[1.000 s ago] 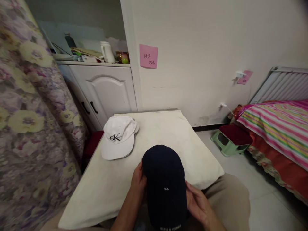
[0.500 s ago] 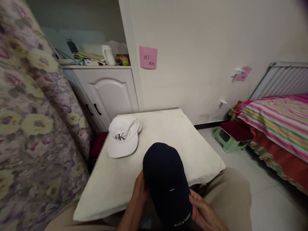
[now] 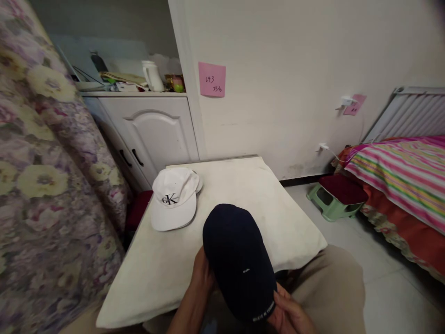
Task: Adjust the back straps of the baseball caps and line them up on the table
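My left hand (image 3: 201, 273) and my right hand (image 3: 287, 315) together hold a dark navy cap (image 3: 238, 262) at the near edge of the white table (image 3: 163, 273), over my lap. The left hand is closed against the cap's left side, fingers tucked behind the fabric; the right hand grips the brim from below at the lower right. The cap's crown points away from me and its brim toward me. A small white embroidered mark sits on the front panel, too small to read. A line of small white lettering runs along the brim edge; it is blurred and I cannot read it.

On the table, well apart from the navy cap and toward the far left corner, lies a white cap (image 3: 174, 199), crown up, brim toward me. Its front carries a black "cK" logo.

On the wall beyond the table a pink sticky note (image 3: 212, 80) bears handwriting: "243" above a second line that I cannot make out. A second pink note (image 3: 354, 104) is stuck further right beside a white charger plug (image 3: 346, 101); its writing is illegible.

Left of the wall stands a white cabinet (image 3: 156, 130) with a white jug (image 3: 153, 76) on top. A green stool (image 3: 332, 202) sits on the floor near a bed with a striped cover (image 3: 403, 171). A floral fabric (image 3: 45, 185) fills the left.
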Tool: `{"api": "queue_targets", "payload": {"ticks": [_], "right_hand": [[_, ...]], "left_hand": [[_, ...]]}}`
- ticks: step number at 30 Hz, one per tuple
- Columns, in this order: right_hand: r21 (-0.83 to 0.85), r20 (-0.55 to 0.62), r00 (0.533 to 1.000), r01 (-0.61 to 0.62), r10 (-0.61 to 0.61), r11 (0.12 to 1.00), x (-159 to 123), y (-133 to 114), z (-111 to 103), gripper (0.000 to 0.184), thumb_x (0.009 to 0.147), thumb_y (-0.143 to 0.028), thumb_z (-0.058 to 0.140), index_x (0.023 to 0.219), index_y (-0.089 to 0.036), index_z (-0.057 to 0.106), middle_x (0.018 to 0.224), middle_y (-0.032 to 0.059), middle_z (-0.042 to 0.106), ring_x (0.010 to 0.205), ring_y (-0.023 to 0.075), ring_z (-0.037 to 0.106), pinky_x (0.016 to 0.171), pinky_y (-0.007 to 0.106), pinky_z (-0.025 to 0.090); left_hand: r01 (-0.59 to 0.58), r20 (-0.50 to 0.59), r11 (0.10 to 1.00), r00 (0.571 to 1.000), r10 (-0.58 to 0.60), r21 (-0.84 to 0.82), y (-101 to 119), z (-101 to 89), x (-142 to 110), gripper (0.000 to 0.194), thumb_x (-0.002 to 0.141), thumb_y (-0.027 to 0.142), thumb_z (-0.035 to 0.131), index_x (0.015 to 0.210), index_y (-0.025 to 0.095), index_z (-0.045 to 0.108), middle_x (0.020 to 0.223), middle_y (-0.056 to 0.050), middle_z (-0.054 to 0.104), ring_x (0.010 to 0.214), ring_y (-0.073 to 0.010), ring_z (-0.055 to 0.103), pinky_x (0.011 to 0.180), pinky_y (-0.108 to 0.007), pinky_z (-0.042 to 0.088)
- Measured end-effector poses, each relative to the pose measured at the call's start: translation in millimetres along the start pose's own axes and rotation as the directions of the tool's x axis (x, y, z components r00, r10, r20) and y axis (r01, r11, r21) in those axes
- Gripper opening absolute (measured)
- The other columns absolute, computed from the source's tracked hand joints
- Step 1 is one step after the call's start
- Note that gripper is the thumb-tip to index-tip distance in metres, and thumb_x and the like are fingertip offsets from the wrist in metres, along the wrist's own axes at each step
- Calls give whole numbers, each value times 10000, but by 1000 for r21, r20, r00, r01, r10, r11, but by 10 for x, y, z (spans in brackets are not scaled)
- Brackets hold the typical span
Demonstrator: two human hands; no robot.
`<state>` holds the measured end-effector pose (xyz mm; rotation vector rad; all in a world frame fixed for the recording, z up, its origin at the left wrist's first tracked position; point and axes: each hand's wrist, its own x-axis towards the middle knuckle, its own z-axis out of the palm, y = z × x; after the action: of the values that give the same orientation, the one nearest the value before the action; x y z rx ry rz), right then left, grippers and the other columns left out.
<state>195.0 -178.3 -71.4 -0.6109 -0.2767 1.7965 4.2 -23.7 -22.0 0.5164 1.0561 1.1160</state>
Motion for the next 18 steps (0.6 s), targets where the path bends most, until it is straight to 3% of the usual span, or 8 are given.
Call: {"api": "queue_targets", "payload": {"ticks": [3, 10, 14, 16, 18], "right_hand": [[20, -18, 999, 47, -46, 999, 30, -51, -88, 355, 756, -287, 805, 1102, -272, 726, 1163, 60, 733, 1028, 225, 702, 919, 352, 520], [32, -52, 984, 175, -173, 984, 180, -405, -124, 278, 778, -237, 793, 1050, -246, 738, 1204, 44, 720, 1094, 180, 679, 990, 286, 507], [58, -34, 964, 264, -262, 963, 539, -860, -60, 266, 797, -136, 758, 1050, -209, 723, 1119, 43, 752, 1022, 142, 706, 924, 220, 548], [63, -46, 951, 308, -305, 949, 843, -1177, -30, 243, 830, -79, 699, 1054, -173, 711, 1057, 59, 766, 986, 145, 718, 905, 233, 567], [24, -135, 918, 379, -373, 925, 1219, -1532, -3, 292, 831, -10, 645, 1077, -159, 692, 987, 60, 775, 911, 150, 732, 834, 237, 597]], "left_hand": [[14, 65, 1000, 998, -12, -24, 13, 70, 25, 174, 837, 319, 656, 696, 222, 679, 558, -23, 668, 685, -264, 667, 605, -326, 491], [74, 254, 996, 966, -57, -57, 66, 74, 71, 263, 883, 387, 643, 819, 134, 677, 559, -5, 608, 450, -126, 560, 432, -221, 410], [147, 371, 982, 924, -95, -115, 83, -44, 128, 201, 871, 303, 675, 902, 106, 701, 646, -32, 646, 516, -126, 604, 479, -212, 468], [209, 349, 960, 927, -135, -184, 95, -98, 166, 126, 879, 213, 661, 882, 96, 706, 667, -44, 657, 565, -122, 630, 529, -200, 512], [246, 292, 942, 940, -175, -229, 102, -131, 195, 101, 888, 150, 632, 870, 84, 706, 683, -56, 668, 603, -123, 653, 563, -197, 542]]}}
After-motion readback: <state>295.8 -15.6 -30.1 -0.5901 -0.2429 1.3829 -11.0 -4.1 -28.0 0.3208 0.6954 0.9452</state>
